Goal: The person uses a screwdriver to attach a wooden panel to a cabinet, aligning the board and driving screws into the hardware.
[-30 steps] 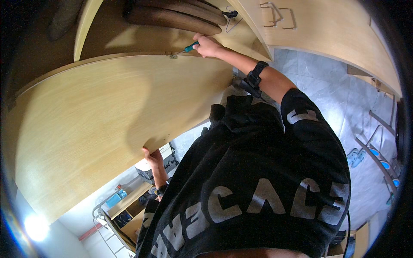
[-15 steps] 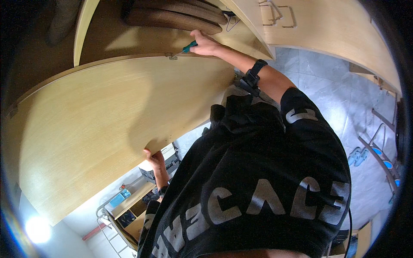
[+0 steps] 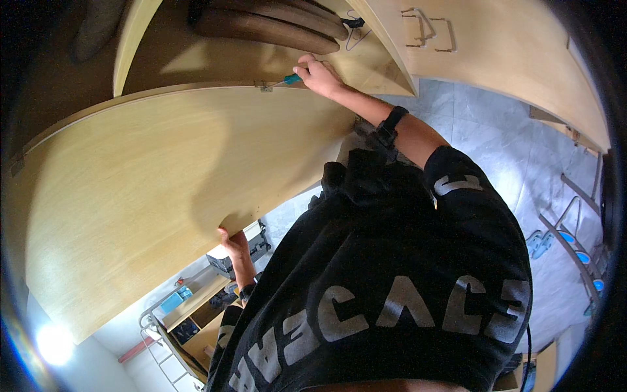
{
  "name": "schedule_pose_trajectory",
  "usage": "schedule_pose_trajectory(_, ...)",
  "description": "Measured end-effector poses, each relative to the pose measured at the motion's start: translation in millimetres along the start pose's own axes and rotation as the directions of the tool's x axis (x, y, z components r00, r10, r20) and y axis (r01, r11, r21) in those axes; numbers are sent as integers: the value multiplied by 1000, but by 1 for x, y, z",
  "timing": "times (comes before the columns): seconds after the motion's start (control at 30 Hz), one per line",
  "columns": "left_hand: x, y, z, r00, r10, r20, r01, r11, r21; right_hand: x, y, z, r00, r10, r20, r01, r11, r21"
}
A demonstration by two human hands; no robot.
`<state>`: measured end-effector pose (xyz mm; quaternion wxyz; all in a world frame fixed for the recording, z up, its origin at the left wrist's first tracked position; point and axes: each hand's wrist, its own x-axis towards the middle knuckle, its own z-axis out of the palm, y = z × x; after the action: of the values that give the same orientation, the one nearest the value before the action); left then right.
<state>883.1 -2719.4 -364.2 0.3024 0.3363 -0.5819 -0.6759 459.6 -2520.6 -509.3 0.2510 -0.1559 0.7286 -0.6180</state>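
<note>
My right hand [image 3: 318, 75] is closed around the green handle of a screwdriver [image 3: 292, 79]. The thin shaft points left to a small metal hinge [image 3: 266, 87] on the seam between the wooden cabinet door [image 3: 144, 176] and the cabinet frame. Whether the tip sits in a screw is too small to tell. Lower down, my left hand [image 3: 236, 245] grips the door's free edge, its thumb on the face towards me and the other fingers hidden behind the panel. The door stands swung open.
Brown garments [image 3: 268, 29] hang inside the cabinet beside a wire hanger [image 3: 359, 39]. Another door with metal handles [image 3: 428, 32] stands open at the right. On the grey tiled floor [image 3: 477, 124] are slippers [image 3: 541, 244] and a ladder-like frame [image 3: 568, 248]. A second hinge [image 3: 17, 164] is at far left.
My right hand has shifted slightly right and nearer, and the screwdriver lies at a flatter angle towards the hinge. My left hand keeps its hold on the door edge.
</note>
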Motion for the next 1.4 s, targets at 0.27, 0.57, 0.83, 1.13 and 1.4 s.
schedule_pose_trajectory(0.27, 6, 2, 5, 997, -13, 76, 12, 1000, 24, 11, 34, 9, 955, -226, -193, 237, 971, 35)
schedule_pose_trajectory(0.57, 3, 4, 9, 997, -8, 74, 4, 999, 53, 16, 37, 5, 995, -46, -85, 67, 962, 265)
schedule_pose_trajectory(0.83, 0, 5, 8, 999, -10, 50, 7, 998, 68, 3, 23, -10, 973, 203, 112, -229, 917, 325)
schedule_pose_trajectory(1.13, 3, 2, 3, 999, -11, 49, 9, 999, 35, 11, 34, -4, 982, 131, 137, -174, 913, 369)
schedule_pose_trajectory(1.4, 2, 1, -8, 999, -18, 40, 17, 1000, 22, 13, 19, -7, 979, 153, 136, -193, 914, 358)
